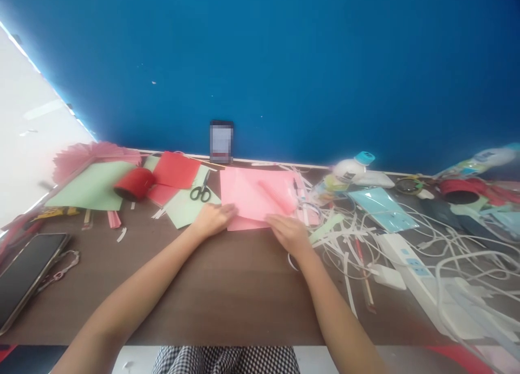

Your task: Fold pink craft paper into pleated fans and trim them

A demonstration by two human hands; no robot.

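One pair of scissors (pixel 200 192): lying at eleven o'clock.
Left hand (pixel 215 218): on the pink paper's (pixel 244 187) corner at eight o'clock; whether pinching, I cannot tell.
Pink paper: layered on the table (pixel 227 292), twelve o'clock; the step seems to be aligning or folding.
Right hand (pixel 289 233): touching the near edge, five o'clock, grip unclear; next move probably calls for even pressure.

Single head camera, close above desk (pixel 227 292), looking forward and down toward blue wall (pixel 284 65).
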